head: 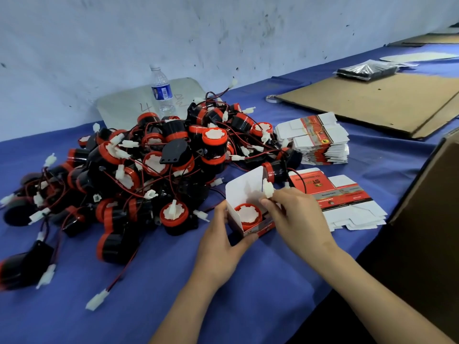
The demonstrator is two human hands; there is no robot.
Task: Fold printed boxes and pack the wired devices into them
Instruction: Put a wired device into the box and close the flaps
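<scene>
Box (240, 194) in left hand (218, 242); right hand (295, 214) pinches connector (267, 189) (raised).

A clear plastic water bottle (162, 93) with a blue label stands on a blue tablecloth (173, 281), before a grey board (119, 108) leaning on a scuffed white wall (173, 33). Far right lie flat cardboard sheets (385, 100) — a black plastic-wrapped bundle (367, 70) at their far edge. A brown carton (427, 199) stands at the right edge.

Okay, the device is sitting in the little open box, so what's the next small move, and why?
Probably lower the white plastic connector pinched by the right hand into the small white printed cardboard box, beside the round red-rimmed device. The device already sits inside, the left hand steadies the box, and the lid flap stands open.
</scene>
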